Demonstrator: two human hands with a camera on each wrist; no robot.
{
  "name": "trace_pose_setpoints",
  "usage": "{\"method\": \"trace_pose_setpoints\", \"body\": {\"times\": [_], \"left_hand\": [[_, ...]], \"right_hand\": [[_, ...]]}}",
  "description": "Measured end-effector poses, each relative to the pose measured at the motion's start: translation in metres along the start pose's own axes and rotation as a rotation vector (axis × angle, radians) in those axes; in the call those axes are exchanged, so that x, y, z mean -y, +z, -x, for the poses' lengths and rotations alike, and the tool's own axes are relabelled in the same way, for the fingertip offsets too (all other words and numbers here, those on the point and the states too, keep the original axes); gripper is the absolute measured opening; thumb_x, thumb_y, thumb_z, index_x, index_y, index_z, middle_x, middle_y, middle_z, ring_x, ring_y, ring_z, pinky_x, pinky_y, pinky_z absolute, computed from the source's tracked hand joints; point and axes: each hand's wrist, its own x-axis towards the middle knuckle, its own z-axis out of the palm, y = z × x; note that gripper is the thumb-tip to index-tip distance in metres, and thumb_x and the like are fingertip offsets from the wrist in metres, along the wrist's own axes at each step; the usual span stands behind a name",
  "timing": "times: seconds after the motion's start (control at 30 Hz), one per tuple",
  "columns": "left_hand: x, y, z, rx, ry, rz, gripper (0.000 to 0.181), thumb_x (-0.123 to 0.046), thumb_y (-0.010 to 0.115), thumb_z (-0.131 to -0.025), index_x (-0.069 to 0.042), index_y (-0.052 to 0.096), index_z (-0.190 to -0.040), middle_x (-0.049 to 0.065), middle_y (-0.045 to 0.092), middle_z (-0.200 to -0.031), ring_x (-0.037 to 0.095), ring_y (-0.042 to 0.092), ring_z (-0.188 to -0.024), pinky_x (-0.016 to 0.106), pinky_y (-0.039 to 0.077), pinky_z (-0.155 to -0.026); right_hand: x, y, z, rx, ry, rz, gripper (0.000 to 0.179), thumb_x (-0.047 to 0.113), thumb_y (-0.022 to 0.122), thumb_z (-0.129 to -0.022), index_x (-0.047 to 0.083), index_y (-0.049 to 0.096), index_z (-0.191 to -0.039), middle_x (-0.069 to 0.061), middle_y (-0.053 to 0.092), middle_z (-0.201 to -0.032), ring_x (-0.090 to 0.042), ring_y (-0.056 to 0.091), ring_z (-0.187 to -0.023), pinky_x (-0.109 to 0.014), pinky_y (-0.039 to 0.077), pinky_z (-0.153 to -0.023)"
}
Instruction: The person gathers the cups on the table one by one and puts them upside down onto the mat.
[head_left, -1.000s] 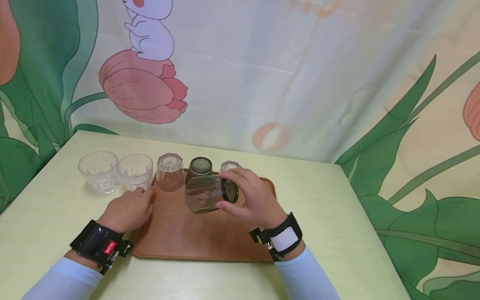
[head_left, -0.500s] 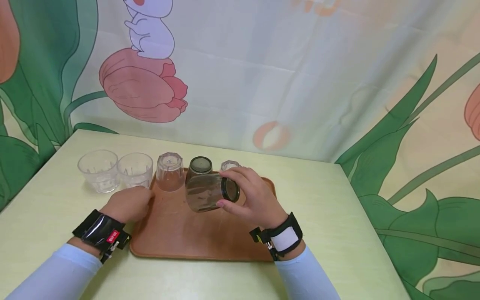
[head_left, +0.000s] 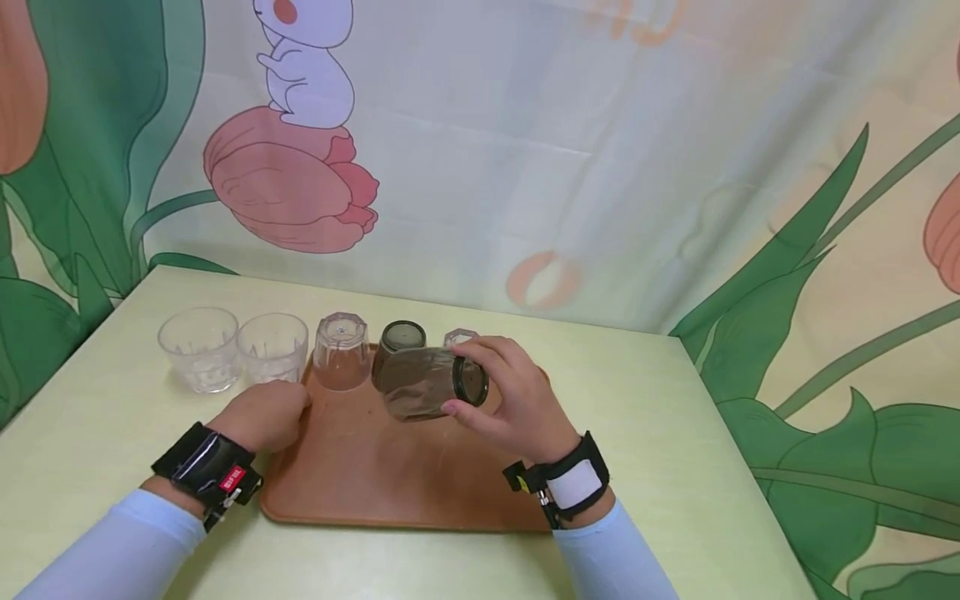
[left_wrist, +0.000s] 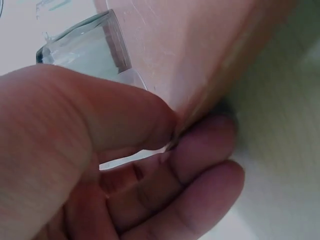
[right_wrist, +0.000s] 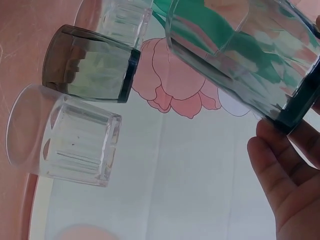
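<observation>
My right hand (head_left: pixel 521 404) grips a smoky grey glass (head_left: pixel 420 383) by its dark base, fingers above and thumb below. The glass lies tilted on its side above the brown tray (head_left: pixel 397 483), its mouth to the left. In the left wrist view, the thumb and fingers of my left hand (left_wrist: pixel 100 135) pinch the tray's edge (left_wrist: pixel 220 75). Along the tray's back stand a clear glass (head_left: pixel 341 354), a second smoky glass (head_left: pixel 403 335) and another clear glass (right_wrist: pixel 82 140), all upside down. My right hand partly hides the last one in the head view.
Two clear glasses, one at the far left (head_left: pixel 201 350) and one beside the tray (head_left: pixel 272 346), stand upright on the pale table (head_left: pixel 652 467). Behind the table hangs a cloth backdrop (head_left: pixel 465 167) printed with flowers.
My left hand has closed its fingers in at the tray's left edge. The smoky glass in my right hand has moved slightly right. The standing glasses keep their places.
</observation>
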Motion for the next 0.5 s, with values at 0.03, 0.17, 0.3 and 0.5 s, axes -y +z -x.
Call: {"method": "trace_pose_setpoints", "body": {"times": [0.03, 0.17, 0.3, 0.5], "left_hand": [[0.0001, 0.0004, 0.0, -0.002, 0.0, 0.007, 0.011, -0.002, 0.062, -0.089, -0.007, 0.069, -0.082, 0.003, 0.057, -0.069, 0.021, 0.051, -0.062, 0.032, 0.046, -0.057], [0.0001, 0.0013, 0.0, -0.01, -0.005, 0.02, 0.011, -0.002, 0.062, -0.089, -0.007, 0.069, -0.082, 0.003, 0.056, -0.069, 0.021, 0.051, -0.062, 0.031, 0.046, -0.057], [0.0023, 0.0042, 0.0004, -0.006, -0.005, 0.026, 0.012, -0.002, 0.061, -0.089, -0.008, 0.069, -0.081, 0.003, 0.056, -0.069, 0.021, 0.051, -0.062, 0.031, 0.045, -0.056], [0.0048, 0.0054, 0.0011, -0.001, 0.01, 0.024, 0.014, -0.002, 0.059, -0.091, -0.008, 0.067, -0.081, 0.003, 0.055, -0.068, 0.02, 0.051, -0.061, 0.03, 0.044, -0.054]], "right_hand": [[-0.0009, -0.0001, 0.0004, -0.001, 0.004, 0.0, 0.062, 0.05, 0.069, -0.091, 0.01, 0.058, -0.136, -0.01, 0.06, -0.13, -0.024, 0.056, -0.124, -0.037, 0.051, -0.102], [-0.0041, -0.0002, 0.0009, 0.012, 0.018, -0.006, 0.062, 0.049, 0.071, -0.09, 0.01, 0.058, -0.136, -0.01, 0.059, -0.131, -0.024, 0.055, -0.125, -0.038, 0.049, -0.104], [-0.0056, -0.0001, 0.0009, 0.024, 0.02, -0.009, 0.062, 0.047, 0.072, -0.089, 0.009, 0.058, -0.136, -0.01, 0.059, -0.13, -0.024, 0.055, -0.124, -0.038, 0.048, -0.104], [-0.0069, -0.0001, 0.0014, 0.046, 0.035, 0.005, 0.061, 0.043, 0.075, -0.089, 0.008, 0.058, -0.136, -0.01, 0.059, -0.13, -0.024, 0.055, -0.124, -0.039, 0.049, -0.102]]}}
